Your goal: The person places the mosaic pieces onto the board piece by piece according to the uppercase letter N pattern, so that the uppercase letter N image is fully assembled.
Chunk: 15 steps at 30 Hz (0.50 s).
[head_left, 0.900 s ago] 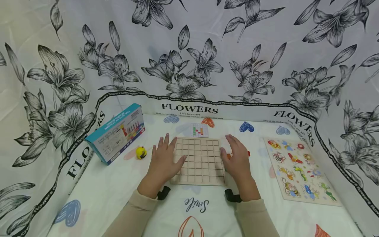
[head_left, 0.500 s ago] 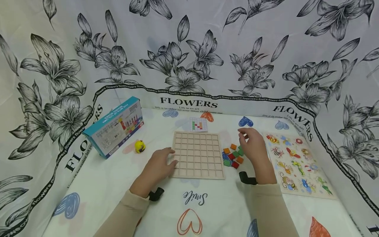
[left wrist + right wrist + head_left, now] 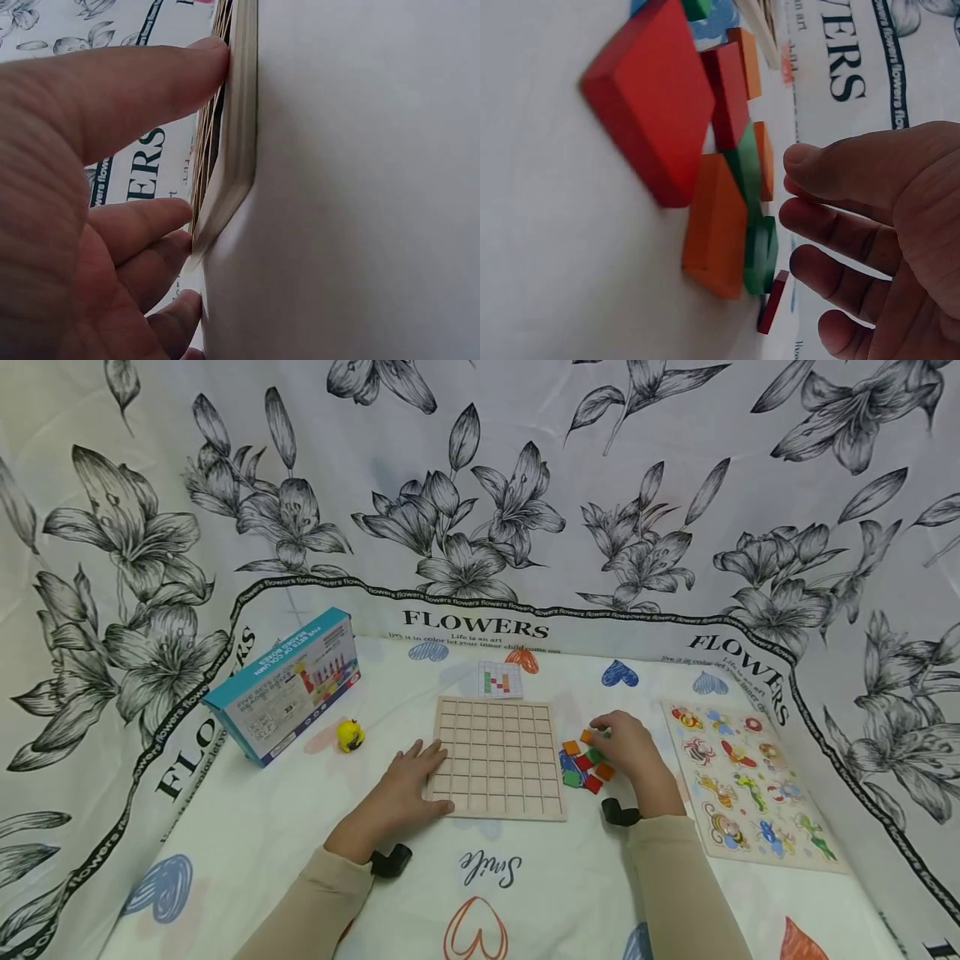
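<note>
A square wooden grid board (image 3: 498, 760) lies in the middle of the table in the head view. My left hand (image 3: 401, 793) rests at its left edge, fingers spread; in the left wrist view the thumb (image 3: 161, 86) touches the board's rim. Right of the board lies a loose group of square tiles in red, orange and green, among them a red tile (image 3: 652, 105) and an orange tile (image 3: 716, 229). My right hand (image 3: 633, 752) hovers at the far right side of this group, fingers loosely bent. No tile shows between its fingertips in the right wrist view.
Behind the board lies a small pattern card (image 3: 500, 680) with coloured squares. A blue-topped box (image 3: 288, 689) and a small yellow toy (image 3: 349, 736) stand to the left. An insect puzzle board (image 3: 750, 785) lies at the right.
My right hand has left the board's right edge, moved rightward and then back down to the tiles, which it had covered. My left hand has drawn back from over the board to its left edge.
</note>
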### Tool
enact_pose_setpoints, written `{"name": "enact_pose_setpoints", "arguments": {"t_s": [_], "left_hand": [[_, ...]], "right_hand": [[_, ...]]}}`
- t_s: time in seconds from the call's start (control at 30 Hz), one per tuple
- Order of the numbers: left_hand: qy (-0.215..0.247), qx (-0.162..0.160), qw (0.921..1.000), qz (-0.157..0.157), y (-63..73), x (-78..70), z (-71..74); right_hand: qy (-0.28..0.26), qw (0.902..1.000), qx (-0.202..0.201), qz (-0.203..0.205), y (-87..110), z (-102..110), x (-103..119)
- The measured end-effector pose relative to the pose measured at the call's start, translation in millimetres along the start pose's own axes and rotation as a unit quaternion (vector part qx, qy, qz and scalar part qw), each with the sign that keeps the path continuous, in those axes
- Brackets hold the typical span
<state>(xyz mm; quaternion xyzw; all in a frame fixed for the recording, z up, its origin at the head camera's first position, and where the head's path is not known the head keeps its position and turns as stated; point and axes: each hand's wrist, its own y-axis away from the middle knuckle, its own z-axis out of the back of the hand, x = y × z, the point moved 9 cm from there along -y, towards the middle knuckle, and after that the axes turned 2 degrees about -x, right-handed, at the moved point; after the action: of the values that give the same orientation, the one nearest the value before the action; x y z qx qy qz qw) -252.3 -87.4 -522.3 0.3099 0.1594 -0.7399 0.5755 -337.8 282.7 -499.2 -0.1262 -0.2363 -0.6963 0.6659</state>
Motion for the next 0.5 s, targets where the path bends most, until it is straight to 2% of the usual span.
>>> {"name": "enact_pose_setpoints", "arguments": {"t_s": [0.5], "left_hand": [[-0.006, 0.003, 1.0, 0.004, 1.3, 3.6, -0.7]], "right_hand": [[0.015, 0.9999, -0.006, 0.006, -4.2, -8.4, 3.3]]}}
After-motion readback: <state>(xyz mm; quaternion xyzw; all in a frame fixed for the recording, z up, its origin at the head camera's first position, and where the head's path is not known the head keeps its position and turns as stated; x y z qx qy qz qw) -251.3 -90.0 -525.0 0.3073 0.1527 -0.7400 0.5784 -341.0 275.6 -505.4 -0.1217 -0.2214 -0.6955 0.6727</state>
